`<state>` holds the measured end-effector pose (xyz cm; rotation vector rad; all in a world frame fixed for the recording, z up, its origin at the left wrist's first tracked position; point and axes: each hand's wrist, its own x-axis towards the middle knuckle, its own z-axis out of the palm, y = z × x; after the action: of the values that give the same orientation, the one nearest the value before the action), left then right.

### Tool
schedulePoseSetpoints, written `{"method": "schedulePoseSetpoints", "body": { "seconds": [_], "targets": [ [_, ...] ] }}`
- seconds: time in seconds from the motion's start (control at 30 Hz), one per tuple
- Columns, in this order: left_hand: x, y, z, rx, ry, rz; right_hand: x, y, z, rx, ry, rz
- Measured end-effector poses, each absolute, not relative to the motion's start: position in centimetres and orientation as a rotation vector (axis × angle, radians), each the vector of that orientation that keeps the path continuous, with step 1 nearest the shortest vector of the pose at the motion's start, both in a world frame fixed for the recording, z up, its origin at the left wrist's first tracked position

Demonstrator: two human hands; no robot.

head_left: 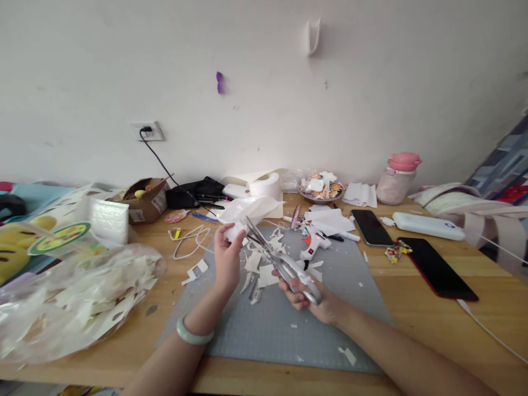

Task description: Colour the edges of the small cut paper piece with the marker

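**Scissors Met White Piece Over Littered Mat**

The left hand [229, 263] pinched a white piece [236, 233] between thumb and fingers, seemingly to steady it beside the blades. The right hand [324, 303] gripped the scissors [284, 267] by their handles, angling the tips toward it. Both were above the mat [264, 335], which likely shielded the table [416, 286] and caught scraps [268, 276].

Plain off-white painted wall [264, 99], lightly scuffed and evenly lit by soft, diffuse light. A white rectangular wall socket [155, 132] at left holds a black plug [146, 130]; a small purple fixture [219, 82] and a white curved holder [312, 37] are mounted higher up. Below, a light-brown wood-grain worktop [437, 341] stands close to the wall. Blue-grey checked fabric [501, 159] occupies the right edge.
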<state>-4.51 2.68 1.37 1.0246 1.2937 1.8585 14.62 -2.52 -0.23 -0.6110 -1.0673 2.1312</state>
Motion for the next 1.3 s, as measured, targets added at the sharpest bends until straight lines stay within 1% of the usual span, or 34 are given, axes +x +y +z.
{"method": "schedulePoseSetpoints", "body": {
  "seconds": [0.13,0.4,0.6,0.77,1.3],
  "targets": [
    [-4.6,2.9,1.3,0.969,1.368,1.835,14.5,-2.6,-0.7,-0.597,-1.090,2.132],
    [-3.8,2.3,1.5,0.964,1.306,1.773,14.4,-2.4,-1.0,-0.655,-1.104,2.149],
    [-3.3,1.9,1.2,1.005,1.316,1.699,14.4,-2.5,-1.0,-0.618,-1.102,2.151],
    [-3.2,1.7,1.3,0.993,1.311,1.698,14.3,-2.7,-0.5,-0.646,-1.182,2.073],
    [-3.1,1.7,1.1,0.992,1.302,1.672,14.0,-2.9,0.3,-0.683,-1.150,2.066]
  ]
}}
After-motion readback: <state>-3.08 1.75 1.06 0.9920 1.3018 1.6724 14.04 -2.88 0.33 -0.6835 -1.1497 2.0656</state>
